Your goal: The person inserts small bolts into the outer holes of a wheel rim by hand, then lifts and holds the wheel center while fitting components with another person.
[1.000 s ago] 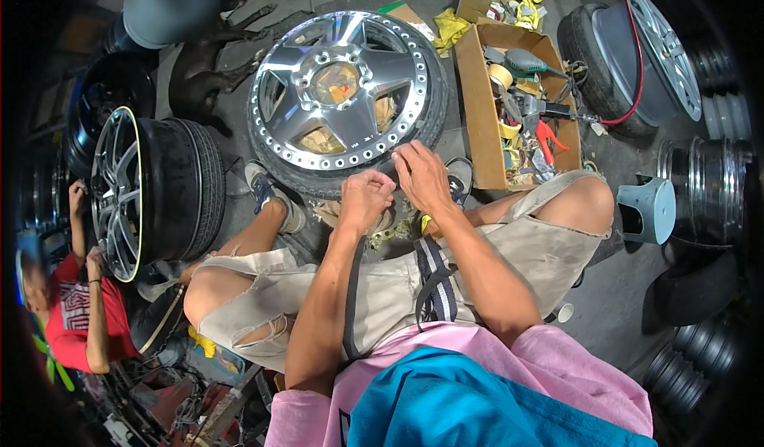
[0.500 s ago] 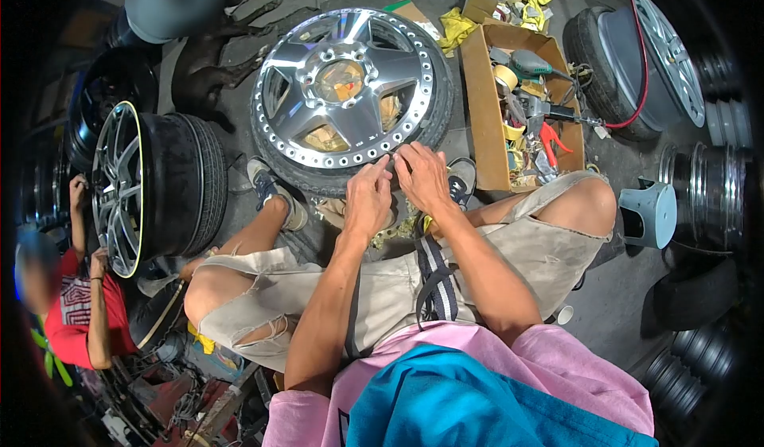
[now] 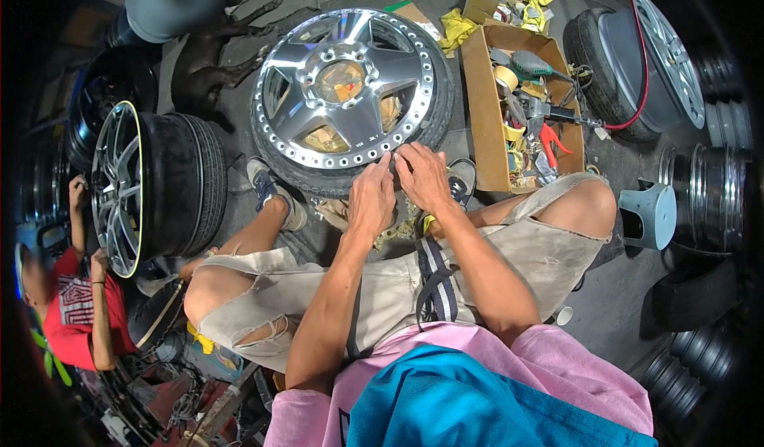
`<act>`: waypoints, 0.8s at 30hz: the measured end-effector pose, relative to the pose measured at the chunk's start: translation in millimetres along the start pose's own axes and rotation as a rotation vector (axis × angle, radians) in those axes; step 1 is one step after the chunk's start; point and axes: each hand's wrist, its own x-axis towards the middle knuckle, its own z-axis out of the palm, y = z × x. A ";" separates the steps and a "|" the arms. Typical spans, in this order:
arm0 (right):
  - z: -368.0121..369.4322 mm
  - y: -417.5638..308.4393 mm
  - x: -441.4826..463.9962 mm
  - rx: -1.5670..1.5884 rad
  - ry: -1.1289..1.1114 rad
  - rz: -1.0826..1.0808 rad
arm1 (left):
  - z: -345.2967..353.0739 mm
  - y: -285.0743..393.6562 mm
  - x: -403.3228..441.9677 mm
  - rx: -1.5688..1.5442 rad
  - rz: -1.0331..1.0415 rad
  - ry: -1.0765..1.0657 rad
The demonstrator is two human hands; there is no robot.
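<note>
A polished silver wheel rim (image 3: 362,117) lies face up on a black tire (image 3: 310,178) in front of me, with brown paper showing through its openings. Both hands meet at the rim's near edge. My left hand (image 3: 372,196) has its fingers bent and pressed together at the edge. Just right of it, my right hand (image 3: 423,178) curls its fingertips over the same edge. Whatever the fingertips may pinch is too small to make out.
At the right stands a cardboard box (image 3: 485,121) of tools and tape, beside a tired wheel (image 3: 597,73) and a blue stool (image 3: 656,212). A person in red (image 3: 87,312) holds another wheel (image 3: 183,184) at the left. A dog (image 3: 203,73) lies behind.
My left hand has moved up and right to the rim's edge, its fingers straighter than before. My right hand has shifted slightly right. The view has shifted a little.
</note>
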 end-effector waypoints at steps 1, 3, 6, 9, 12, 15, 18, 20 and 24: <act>-0.4 0.4 -0.2 0.029 -0.005 0.009 | -0.4 -0.5 -0.5 -0.007 -0.001 -0.006; 0.3 0.2 -0.2 0.059 -0.013 0.017 | -1.9 -0.5 -1.0 -0.014 -0.004 -0.011; 0.2 -0.4 -0.4 0.043 0.026 0.031 | -3.6 1.3 -1.2 -0.037 -0.028 -0.021; -0.4 -0.2 -0.4 0.006 -0.004 0.005 | -3.2 2.2 0.4 0.002 -0.009 -0.021; 0.5 0.4 -0.6 0.003 0.006 0.001 | -1.8 3.1 0.8 0.040 -0.020 -0.024; -2.9 1.7 -1.7 0.039 -0.059 0.021 | -1.6 1.6 0.3 0.056 -0.002 -0.014; -3.4 3.5 -7.9 0.081 -0.097 0.081 | -0.3 -0.6 0.0 0.016 -0.056 -0.045; -3.2 6.5 -12.1 0.239 -0.057 0.156 | 12.4 -10.0 3.1 -0.720 -0.662 -0.063; 1.7 19.3 -15.6 0.373 0.053 0.304 | 23.9 -21.0 8.6 -1.107 -0.878 -0.009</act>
